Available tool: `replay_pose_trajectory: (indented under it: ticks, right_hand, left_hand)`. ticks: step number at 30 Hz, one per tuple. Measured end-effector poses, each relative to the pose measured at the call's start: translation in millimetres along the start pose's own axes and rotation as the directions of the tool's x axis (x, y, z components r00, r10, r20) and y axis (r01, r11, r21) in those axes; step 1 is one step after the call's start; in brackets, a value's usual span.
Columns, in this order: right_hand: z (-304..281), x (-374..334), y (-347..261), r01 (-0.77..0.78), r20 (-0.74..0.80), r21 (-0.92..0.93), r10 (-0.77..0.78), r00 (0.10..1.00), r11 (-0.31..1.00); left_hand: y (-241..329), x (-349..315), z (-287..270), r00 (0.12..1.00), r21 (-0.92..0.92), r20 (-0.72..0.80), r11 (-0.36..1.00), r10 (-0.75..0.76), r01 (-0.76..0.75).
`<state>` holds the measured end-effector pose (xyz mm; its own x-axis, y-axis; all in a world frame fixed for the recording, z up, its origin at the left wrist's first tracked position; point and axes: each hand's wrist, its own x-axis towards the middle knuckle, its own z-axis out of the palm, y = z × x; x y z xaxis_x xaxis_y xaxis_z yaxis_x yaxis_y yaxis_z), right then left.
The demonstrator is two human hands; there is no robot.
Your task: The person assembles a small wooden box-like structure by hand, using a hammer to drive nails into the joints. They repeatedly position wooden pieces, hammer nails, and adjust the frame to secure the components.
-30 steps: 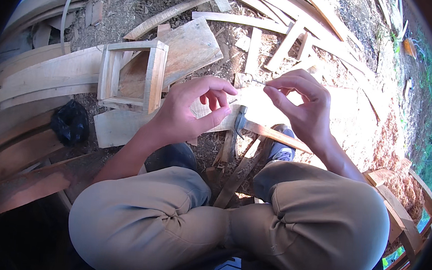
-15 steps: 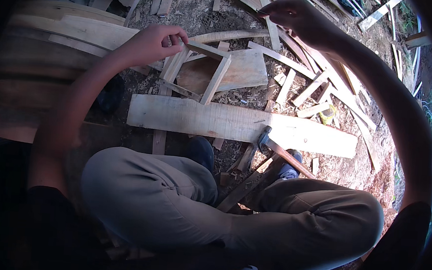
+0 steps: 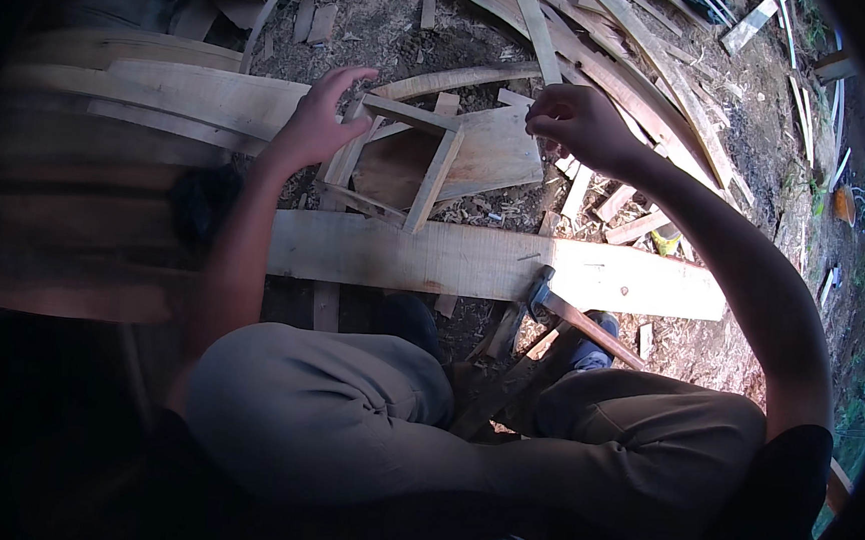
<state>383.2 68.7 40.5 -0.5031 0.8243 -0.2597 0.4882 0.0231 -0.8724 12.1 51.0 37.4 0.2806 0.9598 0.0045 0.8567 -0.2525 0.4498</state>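
Note:
A rectangular wooden frame (image 3: 434, 178) made of narrow slats stands just beyond a pale plank (image 3: 393, 255), its near corner at the plank's far edge. At the frame's far left corner, my left hand (image 3: 324, 122) is open, thumb and fingers spread apart. My right hand (image 3: 588, 128) hovers right of the frame with its fingers curled together; whatever they may hold is too small to make out. A hammer (image 3: 589, 326) with a wooden handle leans its head on the plank's near edge, its handle pointing toward my right knee. One nail (image 3: 528, 258) shows on the plank.
A broad thin board (image 3: 496, 146) lies behind the frame. Long boards (image 3: 205, 84) are stacked at the left. Loose strips (image 3: 664, 116) and offcuts cover the shavings-strewn ground at the right. My knees and shoes are close to the plank's near side.
My right hand has come nearer and down from the far strips to beside the frame. My left hand's fingers, curled at the frame's corner before, have spread apart. The view has shifted slightly.

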Motion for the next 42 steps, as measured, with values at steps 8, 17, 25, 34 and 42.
replay_pose_trajectory:
  ticks: [8, 17, 25, 34, 42]
  right_hand:
    - [-10.9, 27.5, 24.6, -0.073, -0.063, 0.082, 0.078, 0.995, 0.994]
    - [-9.4, 33.2, 36.3, -0.085, -0.028, 0.06, 0.087, 0.996, 0.995]
    - [-9.6, 33.5, 32.5, -0.159, 0.039, 0.244, 0.155, 0.987, 0.957]
    - [11.9, 24.8, 32.1, -0.077, 0.163, 0.066, 0.065, 0.984, 0.995]
    - [15.3, 18.3, 12.2, -0.099, 0.189, 0.292, 0.044, 0.981, 0.951]
  left_hand:
    - [-36.6, -12.9, -10.2, 0.862, -0.296, 0.365, 0.834, -0.352, 0.466]
    - [-17.1, -5.0, 25.7, 0.916, -0.001, 0.147, 0.926, -0.374, 0.379]
    - [40.9, -6.4, 21.5, 0.92, -0.004, 0.054, 0.921, -0.388, 0.389]
    - [54.0, 4.1, 42.0, 0.949, -0.071, 0.025, 0.947, -0.313, 0.314]
    - [48.1, 4.1, 35.0, 0.93, -0.192, 0.122, 0.911, -0.346, 0.364]
